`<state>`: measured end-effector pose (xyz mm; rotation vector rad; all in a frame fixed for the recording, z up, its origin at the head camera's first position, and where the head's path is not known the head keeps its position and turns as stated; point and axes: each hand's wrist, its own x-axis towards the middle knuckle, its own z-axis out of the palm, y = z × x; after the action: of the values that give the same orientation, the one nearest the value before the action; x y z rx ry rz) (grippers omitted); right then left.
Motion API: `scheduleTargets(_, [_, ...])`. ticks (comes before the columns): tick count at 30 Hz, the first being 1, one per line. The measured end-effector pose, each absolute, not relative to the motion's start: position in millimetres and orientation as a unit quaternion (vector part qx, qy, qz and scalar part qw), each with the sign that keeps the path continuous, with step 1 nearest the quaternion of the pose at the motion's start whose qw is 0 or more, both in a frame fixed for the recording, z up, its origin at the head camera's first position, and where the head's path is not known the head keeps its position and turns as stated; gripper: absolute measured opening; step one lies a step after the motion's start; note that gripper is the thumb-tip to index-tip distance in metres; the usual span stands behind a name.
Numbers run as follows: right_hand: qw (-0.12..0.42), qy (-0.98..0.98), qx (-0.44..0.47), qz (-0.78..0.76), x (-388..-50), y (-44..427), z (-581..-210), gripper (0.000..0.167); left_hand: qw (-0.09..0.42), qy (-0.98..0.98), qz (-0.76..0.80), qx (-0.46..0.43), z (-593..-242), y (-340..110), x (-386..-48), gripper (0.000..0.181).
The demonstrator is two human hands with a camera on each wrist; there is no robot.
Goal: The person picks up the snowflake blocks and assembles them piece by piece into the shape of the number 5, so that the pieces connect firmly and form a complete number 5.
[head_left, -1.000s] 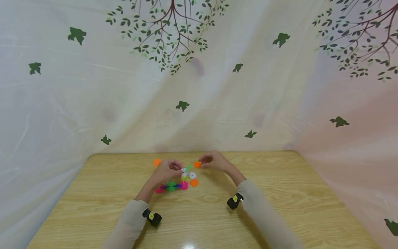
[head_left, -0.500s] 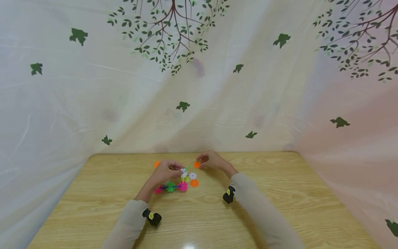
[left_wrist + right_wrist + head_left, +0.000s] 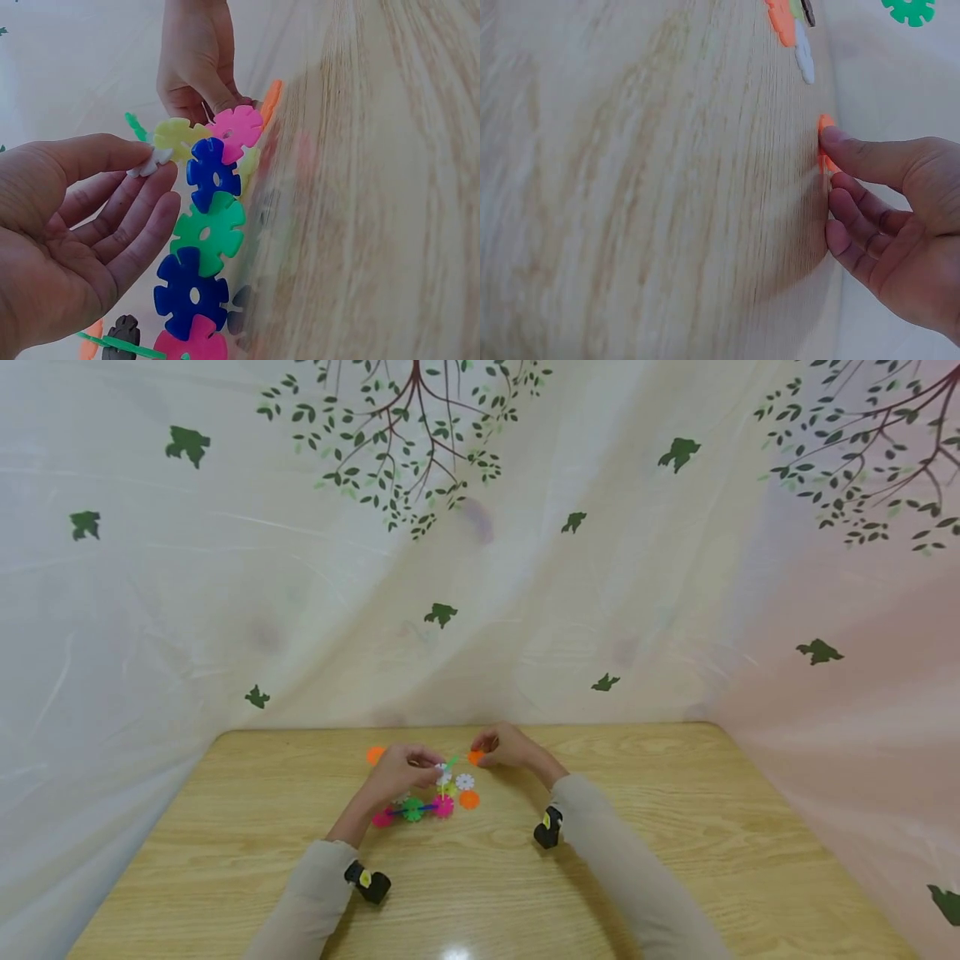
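My left hand (image 3: pixel 408 770) pinches a white notched disc (image 3: pixel 152 160) between thumb and forefinger. The disc is part of a linked shape of flower-like discs: a yellow one (image 3: pixel 180 139), pink (image 3: pixel 238 129), blue (image 3: pixel 213 174), green (image 3: pixel 210 232) and another blue (image 3: pixel 191 292). A green disc (image 3: pixel 452 764) juts up from its far end. Close to the tabletop, my right hand (image 3: pixel 512 748) pinches an orange disc (image 3: pixel 823 129) by its edge, with the thumb on the near face. The fingers partly cover that disc.
Loose on the wooden table (image 3: pixel 675 860) lie a white disc (image 3: pixel 465 782) and an orange disc (image 3: pixel 468 799), just right of the linked shape. Another orange disc (image 3: pixel 376 755) shows behind my left hand. A patterned curtain (image 3: pixel 525 610) hangs behind the table's far edge.
My right hand has moved slightly left, and its fingers now cover more of the orange disc. The left hand stays almost where it was, with the white disc.
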<state>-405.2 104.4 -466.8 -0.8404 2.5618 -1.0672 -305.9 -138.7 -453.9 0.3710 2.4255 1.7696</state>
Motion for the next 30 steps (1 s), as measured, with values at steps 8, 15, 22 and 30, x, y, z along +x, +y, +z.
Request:
scheduleTargets(8, [0.154,0.864,-0.287,-0.385,-402,109,-461,0.024,0.051,0.804,0.579,0.127,-457,-139,-308,0.020])
scheduleTargets(15, [0.170,0.856,-0.282,-0.399,-397,118,-459,0.025,0.044,0.798,0.585,0.135,-461,-138,-309,0.023])
scheduleTargets(22, [0.164,0.843,-0.258,-0.444,-388,125,-464,0.019,0.035,0.806,0.577,0.129,-464,-137,-310,0.019])
scheduleTargets(30, [0.149,0.825,-0.236,-0.492,-381,131,-470,0.024,0.025,0.801,0.582,0.136,-460,-133,-307,0.018])
